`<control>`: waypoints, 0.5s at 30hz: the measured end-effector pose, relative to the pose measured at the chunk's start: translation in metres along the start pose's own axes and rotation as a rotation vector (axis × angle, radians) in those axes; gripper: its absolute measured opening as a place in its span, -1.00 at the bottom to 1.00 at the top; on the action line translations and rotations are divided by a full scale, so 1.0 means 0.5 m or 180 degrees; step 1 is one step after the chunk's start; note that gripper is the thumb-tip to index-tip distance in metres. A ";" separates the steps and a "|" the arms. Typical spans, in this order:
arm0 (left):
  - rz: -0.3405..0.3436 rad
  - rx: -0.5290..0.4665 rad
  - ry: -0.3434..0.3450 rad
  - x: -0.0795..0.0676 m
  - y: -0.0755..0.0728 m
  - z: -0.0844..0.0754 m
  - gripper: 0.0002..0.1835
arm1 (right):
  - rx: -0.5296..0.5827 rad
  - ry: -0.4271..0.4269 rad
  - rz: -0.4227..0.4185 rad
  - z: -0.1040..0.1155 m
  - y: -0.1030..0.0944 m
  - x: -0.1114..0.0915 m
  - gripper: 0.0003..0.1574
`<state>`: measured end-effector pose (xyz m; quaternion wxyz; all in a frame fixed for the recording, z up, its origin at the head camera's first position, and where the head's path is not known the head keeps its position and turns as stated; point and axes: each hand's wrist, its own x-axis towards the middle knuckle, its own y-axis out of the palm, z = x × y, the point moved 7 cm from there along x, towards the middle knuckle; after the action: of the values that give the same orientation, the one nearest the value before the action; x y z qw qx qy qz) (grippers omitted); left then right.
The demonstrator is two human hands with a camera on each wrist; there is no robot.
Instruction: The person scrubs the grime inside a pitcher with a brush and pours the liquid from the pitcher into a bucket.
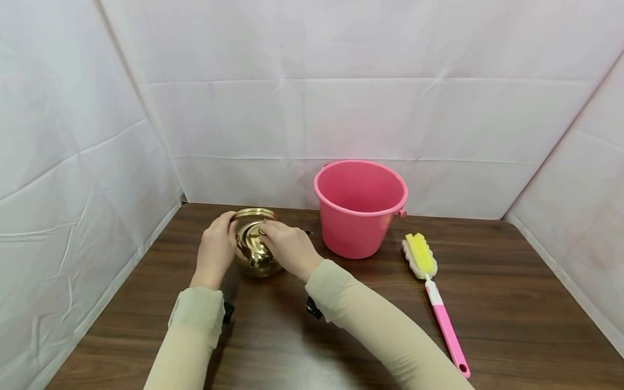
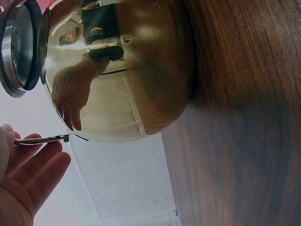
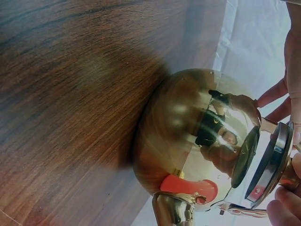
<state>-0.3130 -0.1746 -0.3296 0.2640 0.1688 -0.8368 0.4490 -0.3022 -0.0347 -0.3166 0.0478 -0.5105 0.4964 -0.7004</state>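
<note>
A shiny gold kettle (image 1: 257, 266) stands upright on the wooden table. On its left side my left hand (image 1: 216, 249) grips the arched handle (image 1: 255, 212), thumb and fingers about it in the left wrist view. My right hand (image 1: 291, 250) pinches the knob of the round kettle lid (image 3: 272, 165). In both wrist views the lid is raised off the body and tilted, with a gap above the dark opening (image 3: 245, 157). The spout (image 3: 173, 209) points to the right, mostly hidden behind my right hand in the head view.
Right of the kettle stands a pink bucket (image 1: 353, 233), near the back edge. Farther right lies a cleaning brush (image 1: 446, 325) with a yellow and white sponge head and pink handle. White cloth walls (image 1: 365, 119) enclose the brown table (image 1: 507, 303).
</note>
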 end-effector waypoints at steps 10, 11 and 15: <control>-0.0034 -0.0006 -0.0010 0.001 -0.004 0.003 -0.72 | 0.0100 0.0038 0.0009 -0.003 -0.004 -0.001 -0.74; -0.0025 -0.0006 -0.0020 0.001 -0.004 0.003 -0.72 | 0.0140 0.0052 0.0012 -0.004 -0.004 -0.002 -0.74; 0.0010 -0.0031 -0.0037 0.002 -0.001 0.003 -0.71 | 0.0233 0.0056 0.0009 -0.008 -0.006 -0.006 -0.75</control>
<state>-0.3137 -0.1762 -0.3294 0.2592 0.1689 -0.8407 0.4444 -0.3025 -0.0286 -0.3163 0.0632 -0.5015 0.4716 -0.7225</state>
